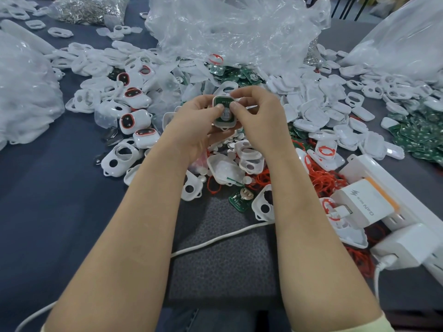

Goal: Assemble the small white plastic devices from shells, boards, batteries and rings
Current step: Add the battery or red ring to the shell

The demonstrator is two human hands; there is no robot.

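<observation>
The left hand [197, 127] and right hand [260, 123] are gripping a white shell [225, 127], thumbs partly covering its green board [224, 100].

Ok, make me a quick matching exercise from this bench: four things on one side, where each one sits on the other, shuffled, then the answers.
Things
1. white shell with a green board
2. white charger block
3. loose green board
4. clear plastic bag

Places
A. on the power strip, at the right
B. far side of the table, behind the heap of parts
C. held between the left hand and the right hand
D. lying at the far edge of the dark mat

Pairs: 1-C, 2-A, 3-D, 4-B
</observation>
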